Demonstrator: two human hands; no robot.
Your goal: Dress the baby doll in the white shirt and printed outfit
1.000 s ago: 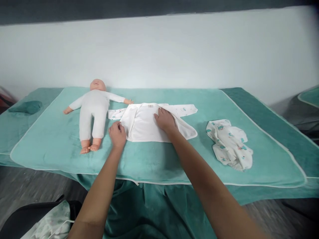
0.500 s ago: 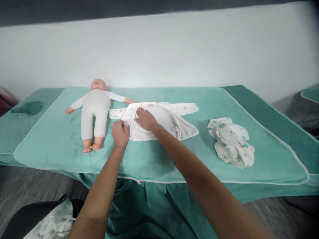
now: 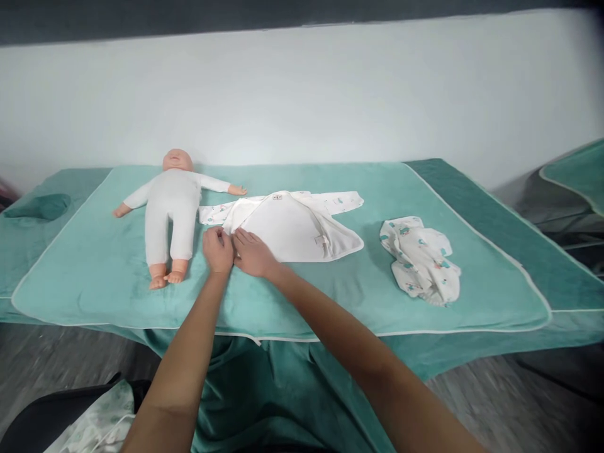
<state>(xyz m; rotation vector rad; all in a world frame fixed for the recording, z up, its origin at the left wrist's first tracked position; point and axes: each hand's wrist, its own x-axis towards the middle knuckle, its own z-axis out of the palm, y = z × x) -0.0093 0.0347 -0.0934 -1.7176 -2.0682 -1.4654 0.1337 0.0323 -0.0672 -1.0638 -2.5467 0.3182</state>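
A white long-sleeved baby shirt (image 3: 292,229) lies spread open on the green mat, with a small print on its sleeves and its plain inside facing up. At its lower left side, my left hand (image 3: 218,251) is closed, with bent fingers on the shirt's left front flap. Right beside it, my right hand (image 3: 255,254) has its fingers together and curved down over the same flap; the fingertips are partly hidden. To the left of the shirt, a baby doll (image 3: 172,201) in a white body lies on its back, arms spread, one hand above the left sleeve.
A crumpled printed baby garment (image 3: 419,261) lies on the mat (image 3: 302,302) to the right. Behind the bed stands a white wall (image 3: 302,100). At lower left, a black chair (image 3: 42,418) holds a pale printed cloth (image 3: 101,421).
My right hand has moved left and nearer, from the shirt's middle to beside my left hand. The left front flap is now folded farther outward. The view has shifted slightly.
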